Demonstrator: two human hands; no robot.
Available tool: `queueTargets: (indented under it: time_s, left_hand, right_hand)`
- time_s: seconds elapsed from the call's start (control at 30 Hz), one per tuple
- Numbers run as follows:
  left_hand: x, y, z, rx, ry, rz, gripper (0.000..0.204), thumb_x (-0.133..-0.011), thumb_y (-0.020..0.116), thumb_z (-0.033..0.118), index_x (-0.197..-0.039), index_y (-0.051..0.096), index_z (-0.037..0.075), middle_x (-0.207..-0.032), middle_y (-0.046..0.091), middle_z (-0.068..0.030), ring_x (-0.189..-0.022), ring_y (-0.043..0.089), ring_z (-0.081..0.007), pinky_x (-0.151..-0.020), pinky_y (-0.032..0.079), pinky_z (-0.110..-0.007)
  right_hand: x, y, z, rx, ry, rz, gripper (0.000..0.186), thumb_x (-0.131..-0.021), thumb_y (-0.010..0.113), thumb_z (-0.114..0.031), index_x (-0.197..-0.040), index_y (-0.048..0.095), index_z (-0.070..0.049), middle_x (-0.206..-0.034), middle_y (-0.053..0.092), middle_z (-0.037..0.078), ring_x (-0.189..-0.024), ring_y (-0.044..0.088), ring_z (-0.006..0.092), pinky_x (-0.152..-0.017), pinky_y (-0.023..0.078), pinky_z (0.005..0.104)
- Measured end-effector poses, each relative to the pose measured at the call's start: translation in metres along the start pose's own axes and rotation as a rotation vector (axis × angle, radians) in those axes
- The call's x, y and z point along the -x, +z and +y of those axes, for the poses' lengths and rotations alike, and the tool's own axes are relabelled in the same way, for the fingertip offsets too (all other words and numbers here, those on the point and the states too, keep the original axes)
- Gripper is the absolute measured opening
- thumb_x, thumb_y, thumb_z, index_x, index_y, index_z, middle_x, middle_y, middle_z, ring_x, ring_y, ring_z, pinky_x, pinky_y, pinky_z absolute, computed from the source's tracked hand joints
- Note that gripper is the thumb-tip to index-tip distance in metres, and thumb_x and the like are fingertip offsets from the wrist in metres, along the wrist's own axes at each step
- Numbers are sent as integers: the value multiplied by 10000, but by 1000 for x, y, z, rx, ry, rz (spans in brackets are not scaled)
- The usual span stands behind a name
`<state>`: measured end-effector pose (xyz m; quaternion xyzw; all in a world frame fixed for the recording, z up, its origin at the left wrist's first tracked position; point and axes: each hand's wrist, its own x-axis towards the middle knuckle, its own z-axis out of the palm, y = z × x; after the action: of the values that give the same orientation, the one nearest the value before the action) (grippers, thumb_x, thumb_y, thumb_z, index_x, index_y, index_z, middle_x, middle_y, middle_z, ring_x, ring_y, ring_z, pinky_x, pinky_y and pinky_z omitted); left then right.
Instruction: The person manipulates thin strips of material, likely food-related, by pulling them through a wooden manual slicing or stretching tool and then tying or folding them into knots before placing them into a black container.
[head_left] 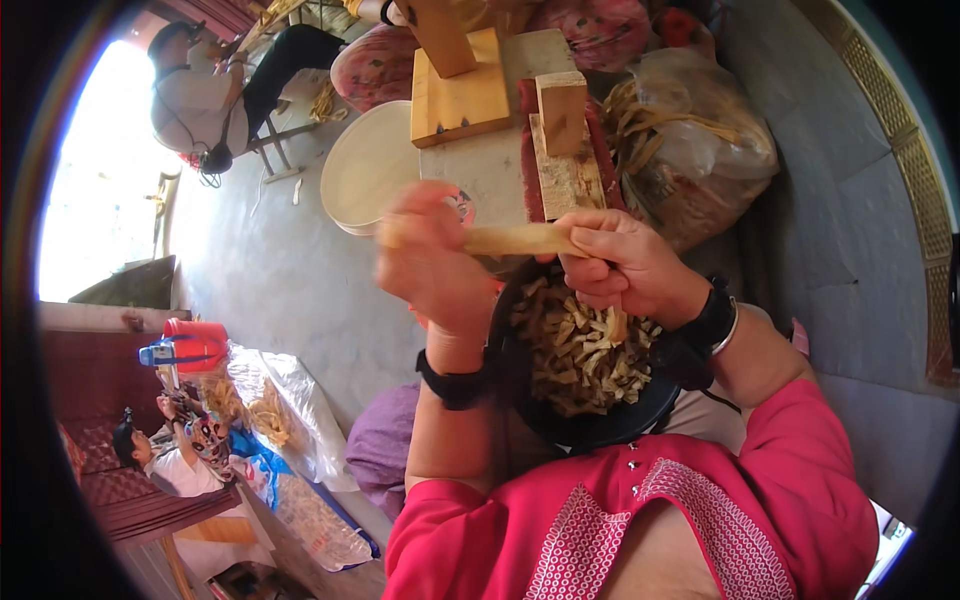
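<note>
A long, pale yellow-brown dried strip [518, 239] stretches between my two hands above a black tub. My left hand [428, 255] is smeared by motion, but the strip's left end runs into its grip. Thumb and curled fingers of my right hand [622, 258] close on the other end. A short end of similar material [616, 325] pokes out below the right hand. Under both hands, the black tub [575, 430] in my lap holds many short cut pieces [585, 365] of the same colour. What exactly the strip is, I cannot tell.
Ahead is a low table [490, 180] bearing wooden blocks [465, 115] and a wooden stand [565, 135] on red cloth. A round pale lid or basin [370, 168] is beside it. Right, a plastic bag [705, 150] holds strips. Two people sit leftward near a red bucket [195, 345].
</note>
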<state>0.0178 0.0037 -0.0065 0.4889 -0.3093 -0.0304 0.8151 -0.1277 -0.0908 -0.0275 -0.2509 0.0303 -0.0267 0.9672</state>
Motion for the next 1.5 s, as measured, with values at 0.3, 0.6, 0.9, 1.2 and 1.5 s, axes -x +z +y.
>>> queueTargets:
  time_s: [0.3, 0.6, 0.9, 1.2, 1.5]
  left_hand:
    - [50, 29, -16, -341, -139, -473, 296, -863, 492, 107, -1110, 594, -20, -1225, 512, -257, -1122, 531, -334, -931, 410, -329]
    - [33, 22, -14, -649, -151, -619, 151, -660, 516, -28, -798, 579, -36, -900, 593, -160, -761, 572, -279, -684, 461, -331]
    - [34, 18, -7, -594, -24, -654, 65, -706, 478, -35, -717, 531, 0, -684, 593, -151, -596, 576, -232, -565, 461, -296]
    - [30, 13, -15, -702, -114, -652, 18, -755, 549, -13, -742, 538, -7, -615, 554, -80, -546, 504, -95, -528, 409, -225]
    - [25, 11, -14, -703, 124, -618, 117, -713, 639, 26, -743, 526, 19, -643, 564, -141, -548, 551, -279, -522, 439, -357]
  right_hand:
    - [-1, -1, 9, 1353, -584, 452, 205, -851, 559, -151, -963, 543, 19, -788, 570, 194, -713, 580, 163, -625, 452, 316]
    - [3, -15, -5, 456, -143, 447, 263, -885, 448, -214, -665, 488, -77, -547, 419, -26, -448, 344, 57, -415, 251, 222]
    - [8, -10, -19, 891, 30, 352, 95, -805, 568, -165, -784, 564, -72, -583, 501, -32, -487, 393, 30, -417, 282, 206]
    - [15, -11, -30, 711, 34, 252, 131, -812, 601, -91, -916, 651, -30, -659, 569, -2, -464, 395, 37, -406, 277, 185]
    - [10, -25, -12, 367, -194, 333, 143, -875, 566, -135, -962, 635, -45, -543, 398, -63, -441, 313, 26, -399, 239, 186]
